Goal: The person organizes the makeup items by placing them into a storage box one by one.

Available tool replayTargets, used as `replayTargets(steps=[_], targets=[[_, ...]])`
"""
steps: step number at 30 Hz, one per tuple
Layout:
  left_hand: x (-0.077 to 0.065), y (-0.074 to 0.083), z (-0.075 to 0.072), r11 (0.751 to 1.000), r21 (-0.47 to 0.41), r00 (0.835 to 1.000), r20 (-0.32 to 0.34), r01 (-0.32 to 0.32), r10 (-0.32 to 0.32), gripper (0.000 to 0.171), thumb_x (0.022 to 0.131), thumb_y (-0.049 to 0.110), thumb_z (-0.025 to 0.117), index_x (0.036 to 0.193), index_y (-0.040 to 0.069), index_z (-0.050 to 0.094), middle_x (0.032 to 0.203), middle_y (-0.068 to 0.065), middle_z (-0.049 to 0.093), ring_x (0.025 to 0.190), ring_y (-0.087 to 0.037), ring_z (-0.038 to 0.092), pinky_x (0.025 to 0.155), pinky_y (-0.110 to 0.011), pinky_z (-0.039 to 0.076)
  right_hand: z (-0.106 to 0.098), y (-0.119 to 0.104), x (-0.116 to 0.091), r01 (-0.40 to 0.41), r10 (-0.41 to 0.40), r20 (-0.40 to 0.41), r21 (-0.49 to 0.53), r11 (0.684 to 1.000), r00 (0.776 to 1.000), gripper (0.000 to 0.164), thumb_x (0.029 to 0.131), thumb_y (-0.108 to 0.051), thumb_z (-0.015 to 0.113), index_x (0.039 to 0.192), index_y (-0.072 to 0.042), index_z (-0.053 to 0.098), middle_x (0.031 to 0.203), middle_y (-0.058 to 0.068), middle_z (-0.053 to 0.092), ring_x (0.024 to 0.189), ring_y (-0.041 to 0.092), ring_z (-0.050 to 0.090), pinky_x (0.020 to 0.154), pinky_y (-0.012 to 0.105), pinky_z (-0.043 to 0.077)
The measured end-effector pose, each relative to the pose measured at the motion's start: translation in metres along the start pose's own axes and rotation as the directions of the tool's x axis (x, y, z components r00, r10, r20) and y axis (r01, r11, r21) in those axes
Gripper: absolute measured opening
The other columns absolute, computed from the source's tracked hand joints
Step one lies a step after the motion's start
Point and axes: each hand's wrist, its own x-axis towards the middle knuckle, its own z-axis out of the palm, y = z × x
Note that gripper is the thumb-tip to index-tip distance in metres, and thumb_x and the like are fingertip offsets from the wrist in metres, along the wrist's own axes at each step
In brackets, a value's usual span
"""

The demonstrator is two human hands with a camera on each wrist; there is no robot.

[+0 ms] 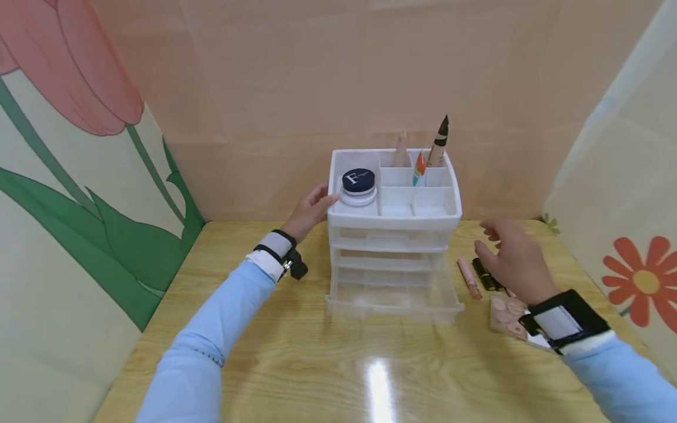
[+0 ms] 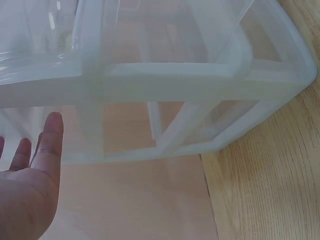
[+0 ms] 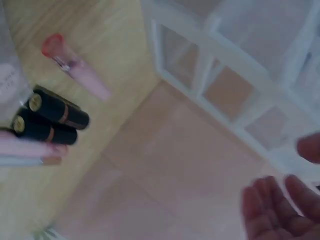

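A white drawer organizer (image 1: 394, 222) stands on the table, its clear bottom drawer (image 1: 394, 294) pulled out. My left hand (image 1: 312, 210) touches the organizer's upper left side; in the left wrist view its fingers (image 2: 50, 142) extend along the frame. Holding nothing, my right hand (image 1: 515, 258) hovers right of the organizer with loosely bent fingers. Below it lie a pink tube (image 1: 469, 278), dark lipstick tubes (image 1: 483, 274) and a pink palette (image 1: 508, 316), partly covered by the hand and wrist. The right wrist view shows two black lipsticks (image 3: 57, 110) side by side.
In the organizer's top tray sit a round dark-lidded jar (image 1: 358, 181), a black-tipped pen-like item (image 1: 439, 141), a pale pink tube (image 1: 401, 150) and a small colourful stick (image 1: 419, 168). A peach backdrop (image 1: 264, 106) rises behind the table (image 1: 296, 364); flower-printed panels flank it.
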Motion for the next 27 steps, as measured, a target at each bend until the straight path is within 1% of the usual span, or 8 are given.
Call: replayTargets(steps=[2, 6, 10, 12, 14, 20, 24, 27], targets=[[0.001, -0.001, 0.0, 1.0, -0.009, 1.0, -0.006, -0.007, 0.007, 0.05, 0.099, 0.019, 0.053, 0.146, 0.007, 0.041, 0.139, -0.014, 0.048, 0.117, -0.026, 0.053, 0.101, -0.045, 0.043, 0.01, 0.01, 0.001, -0.107, 0.105, 0.157, 0.0, 0.994, 0.982, 0.041, 0.086, -0.012, 0.069, 0.118, 0.01, 0.056, 0.102, 0.029, 0.06, 0.088, 0.043, 0.06, 0.071, 0.057, 0.05], [0.001, -0.004, 0.0, 1.0, -0.012, 1.0, -0.012, -0.012, 0.012, 0.051, 0.099, 0.019, 0.054, 0.146, 0.007, 0.041, 0.138, -0.014, 0.049, 0.115, -0.025, 0.054, 0.101, -0.046, 0.043, 0.031, 0.03, 0.002, -0.212, 0.204, 0.383, -0.022, 0.977, 0.901, 0.049, 0.089, -0.019, 0.065, 0.122, 0.014, 0.052, 0.105, 0.034, 0.061, 0.089, 0.045, 0.062, 0.072, 0.057, 0.05], [0.001, -0.004, 0.001, 1.0, 0.003, 1.0, -0.017, -0.007, 0.007, 0.052, 0.099, 0.021, 0.055, 0.147, 0.008, 0.041, 0.139, -0.013, 0.05, 0.116, -0.025, 0.055, 0.099, -0.043, 0.046, 0.052, 0.047, -0.001, -0.26, 0.252, 0.496, -0.053, 0.964, 0.831, 0.052, 0.095, -0.026, 0.057, 0.123, 0.017, 0.049, 0.076, 0.02, 0.067, 0.075, 0.032, 0.064, 0.074, 0.054, 0.05], [0.002, -0.003, 0.001, 1.0, 0.015, 1.0, -0.017, -0.005, 0.006, 0.052, 0.099, 0.023, 0.055, 0.147, 0.009, 0.041, 0.139, -0.012, 0.05, 0.117, -0.025, 0.055, 0.097, -0.041, 0.047, 0.062, 0.053, -0.002, -0.277, 0.277, 0.516, -0.08, 0.958, 0.81, 0.052, 0.097, -0.028, 0.053, 0.122, 0.018, 0.047, 0.06, 0.01, 0.064, 0.07, 0.027, 0.064, 0.077, 0.053, 0.05], [0.001, -0.004, 0.0, 1.0, 0.023, 1.0, -0.014, -0.005, 0.005, 0.052, 0.099, 0.024, 0.055, 0.147, 0.009, 0.041, 0.14, -0.012, 0.049, 0.117, -0.025, 0.054, 0.097, -0.041, 0.047, 0.071, 0.059, -0.002, -0.29, 0.302, 0.523, -0.108, 0.951, 0.797, 0.051, 0.099, -0.027, 0.05, 0.122, 0.018, 0.046, 0.053, 0.006, 0.059, 0.069, 0.027, 0.064, 0.078, 0.053, 0.049], [0.002, -0.006, 0.0, 1.0, 0.025, 1.0, -0.02, -0.009, 0.009, 0.051, 0.099, 0.023, 0.054, 0.147, 0.009, 0.041, 0.14, -0.012, 0.049, 0.117, -0.026, 0.054, 0.097, -0.04, 0.047, 0.089, 0.069, 0.0, -0.266, 0.311, 0.446, -0.163, 0.95, 0.839, 0.036, 0.097, -0.02, 0.053, 0.107, 0.015, 0.056, 0.072, 0.017, 0.06, 0.069, 0.035, 0.061, 0.066, 0.052, 0.05], [0.001, -0.006, 0.001, 0.999, 0.041, 1.0, -0.031, -0.001, 0.002, 0.052, 0.099, 0.025, 0.054, 0.147, 0.011, 0.042, 0.14, -0.011, 0.05, 0.118, -0.026, 0.054, 0.098, -0.042, 0.046, 0.097, 0.074, -0.002, -0.251, 0.298, 0.403, -0.167, 0.953, 0.865, 0.026, 0.096, -0.017, 0.053, 0.087, 0.006, 0.061, 0.069, 0.017, 0.06, 0.06, 0.032, 0.058, 0.054, 0.046, 0.048], [0.001, -0.006, 0.001, 0.999, 0.044, 0.999, -0.035, 0.002, -0.001, 0.051, 0.099, 0.025, 0.054, 0.146, 0.011, 0.042, 0.139, -0.011, 0.05, 0.117, -0.026, 0.054, 0.099, -0.043, 0.045, 0.103, 0.077, -0.003, -0.255, 0.3, 0.382, -0.164, 0.953, 0.874, 0.025, 0.096, -0.016, 0.052, 0.082, 0.003, 0.06, 0.067, 0.016, 0.059, 0.058, 0.032, 0.057, 0.05, 0.045, 0.046]])
